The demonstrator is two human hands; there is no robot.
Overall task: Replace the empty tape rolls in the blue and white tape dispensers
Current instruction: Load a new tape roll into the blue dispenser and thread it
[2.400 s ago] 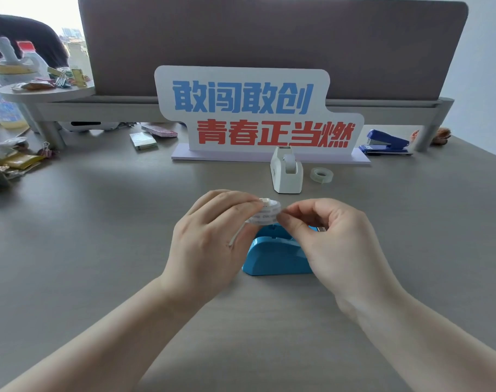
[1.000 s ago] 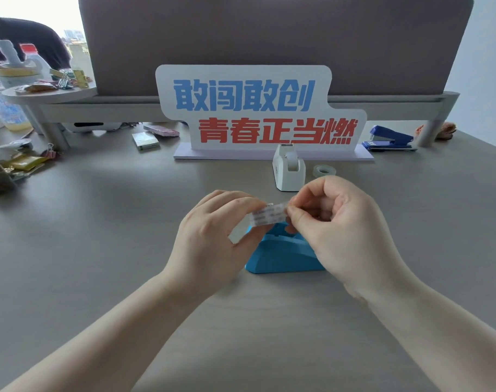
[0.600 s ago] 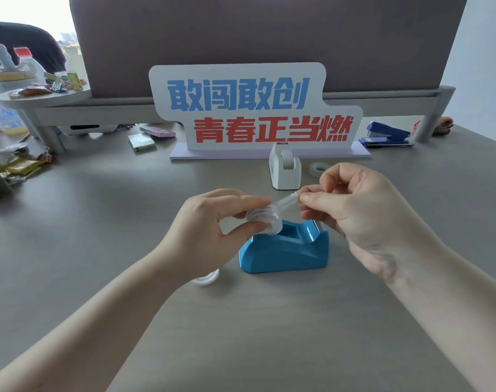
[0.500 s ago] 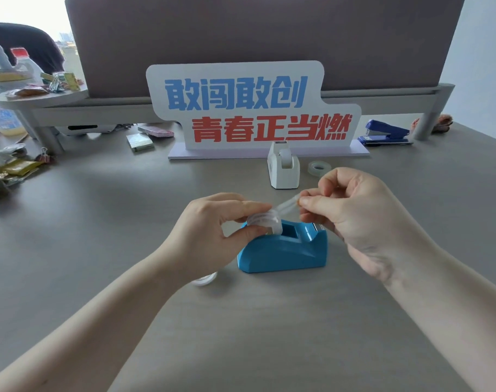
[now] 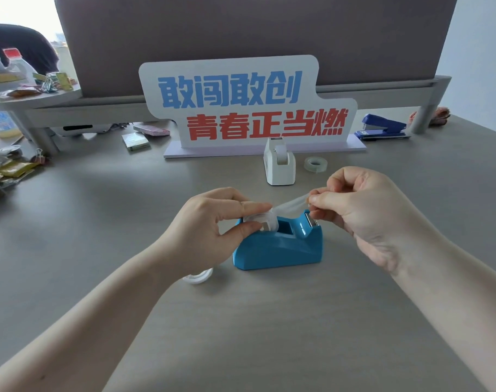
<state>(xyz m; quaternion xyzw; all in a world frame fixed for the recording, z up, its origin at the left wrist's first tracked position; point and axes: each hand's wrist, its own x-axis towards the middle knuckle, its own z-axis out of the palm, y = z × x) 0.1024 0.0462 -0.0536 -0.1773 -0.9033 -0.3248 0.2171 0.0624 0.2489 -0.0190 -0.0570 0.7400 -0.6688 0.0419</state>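
Left hand [image 5: 213, 227] pinches the new tape roll [image 5: 262, 222] over the blue dispenser [image 5: 280, 250] mid-worktop, while right hand [image 5: 362, 205] pinches the tape end [image 5: 293, 204], stretched rightward above the cutter [image 5: 312, 220].

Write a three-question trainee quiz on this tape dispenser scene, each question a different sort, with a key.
1. True or false: the tape roll already sits fully inside the blue dispenser.
2. What does the right hand pinch? A) stapler B) the tape's free end C) white dispenser
3. Fill in: the spare clear roll lies beside the ___ dispenser.

Key: 1. False; the left hand holds it at the dispenser's top. 2. B. 3. White.
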